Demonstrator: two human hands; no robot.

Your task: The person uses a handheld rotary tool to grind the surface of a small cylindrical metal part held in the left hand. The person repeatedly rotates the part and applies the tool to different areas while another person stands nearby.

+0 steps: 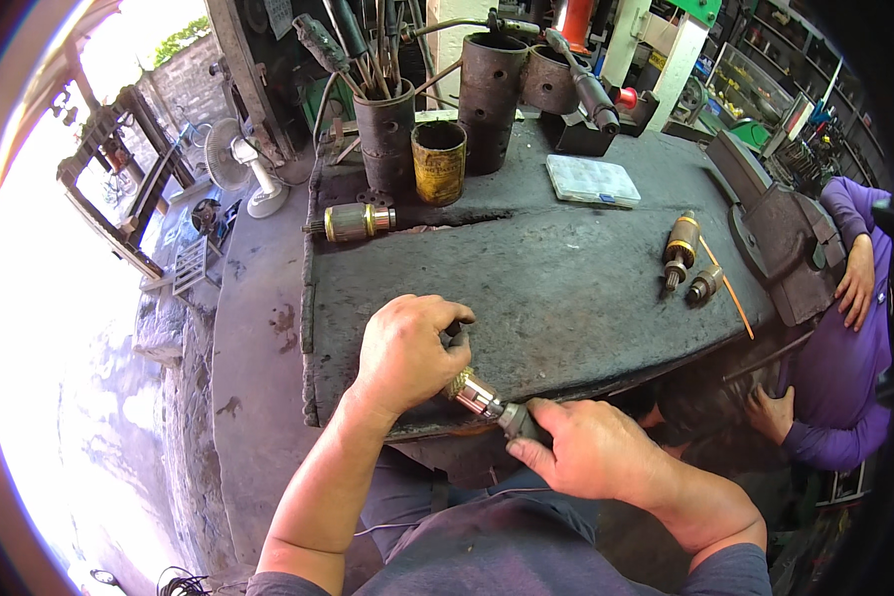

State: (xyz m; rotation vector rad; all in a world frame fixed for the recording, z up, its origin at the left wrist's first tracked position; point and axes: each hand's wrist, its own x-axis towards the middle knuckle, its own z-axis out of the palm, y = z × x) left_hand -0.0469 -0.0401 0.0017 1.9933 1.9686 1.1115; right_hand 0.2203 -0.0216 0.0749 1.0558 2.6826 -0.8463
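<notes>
A motor armature (475,392) with a shiny copper-coloured band and a grey end piece is held slantwise over the near edge of the workbench (566,288). My left hand (412,348) is curled round its upper-left end and covers most of the body there. Something dark shows between the left thumb and forefinger; I cannot make out what it is. Lower down, my right hand (596,447) grips the grey end piece, thumb and forefinger closed on it. Another armature (350,223) lies at the bench's far left, and a third armature (681,243) at the right beside a small gear part (705,285).
A thin orange stick (727,288) lies near a large vise (785,238) on the right. A clear compartment case (593,181), a yellow can (439,164) and dark metal cylinders (492,104) line the back. A person in purple (829,368) sits at right; a fan (230,159) stands left.
</notes>
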